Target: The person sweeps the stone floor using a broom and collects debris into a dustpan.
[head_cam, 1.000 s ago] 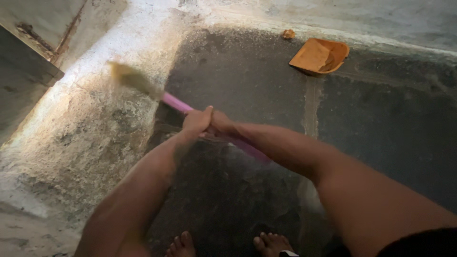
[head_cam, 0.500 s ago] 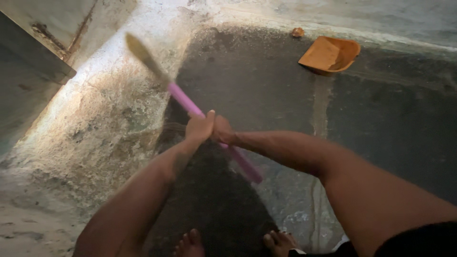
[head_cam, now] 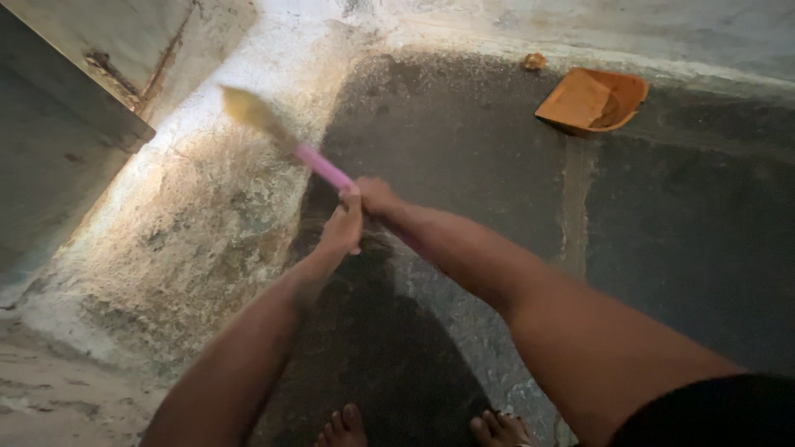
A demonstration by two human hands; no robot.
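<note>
We hold a broom (head_cam: 310, 157) with both hands. Our left hand (head_cam: 344, 228) and right hand (head_cam: 377, 196) are wrapped tight around its pink handle, touching each other. The yellow brush end points to 10 o'clock, over the pale, rough floor (head_cam: 190, 223). The handle looks stiff and light, maybe a bit smooth, so the middle of the pink part is a good place to hold. An orange dustpan (head_cam: 592, 101) lies far off at 2 o'clock.

orange dustpan (head_cam: 593, 101) near the wall — small brown lump (head_cam: 534, 61) beside it
</note>
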